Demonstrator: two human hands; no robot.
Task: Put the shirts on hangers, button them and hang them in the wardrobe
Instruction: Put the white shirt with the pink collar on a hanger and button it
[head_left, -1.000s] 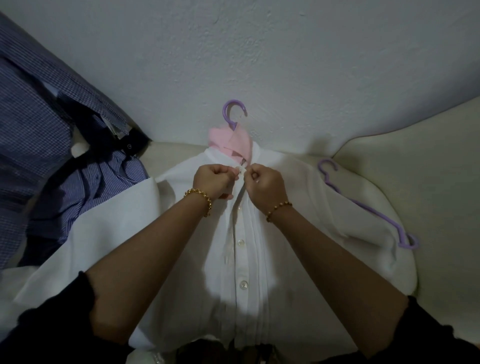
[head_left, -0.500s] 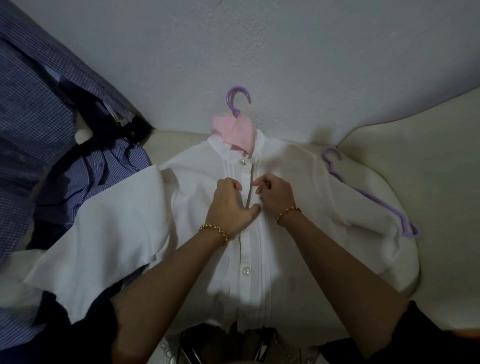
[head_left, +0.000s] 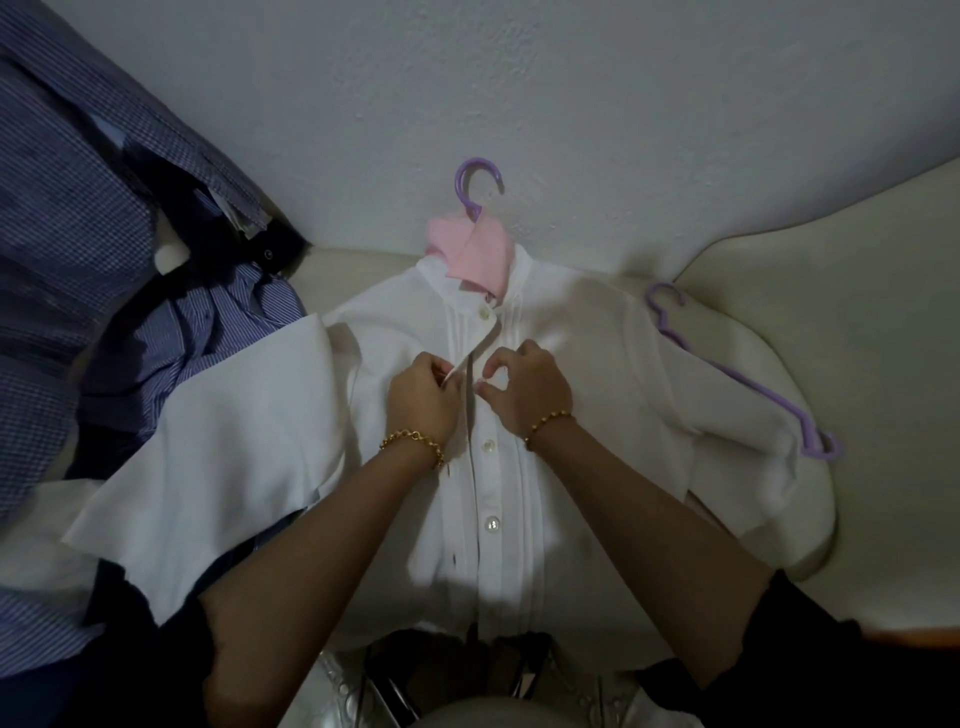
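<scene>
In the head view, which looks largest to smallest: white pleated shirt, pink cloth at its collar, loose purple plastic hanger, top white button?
1. white pleated shirt
2. loose purple plastic hanger, long but thin
3. pink cloth, compact; order with hanger unsure
4. top white button

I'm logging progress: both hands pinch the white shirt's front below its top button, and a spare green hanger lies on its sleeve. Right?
No: the head view shows the spare hanger is purple, not green. The left hand and right hand do pinch the white shirt below its top button.
</scene>
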